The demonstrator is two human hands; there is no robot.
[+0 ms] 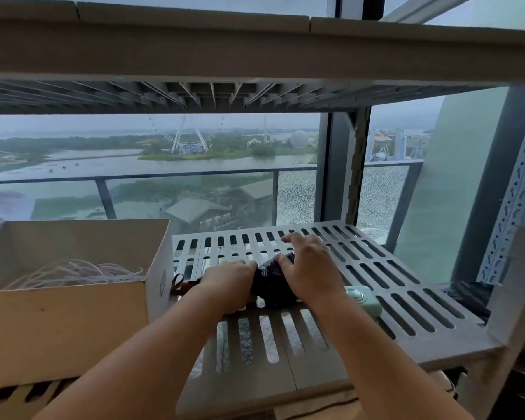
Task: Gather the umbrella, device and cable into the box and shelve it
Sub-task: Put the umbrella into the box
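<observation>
I have both hands on the folded umbrella, which lies on the slatted shelf just right of the box: left hand clamped on its handle end, right hand wrapped over the canopy. The cable is already in the box; the green device waits right of it, beyond the umbrella. Next, I'd lift the umbrella leftward over the box wall.

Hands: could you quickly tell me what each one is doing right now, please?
Left hand: closed on the folded umbrella.
Right hand: closed on the same umbrella's other end.
</observation>
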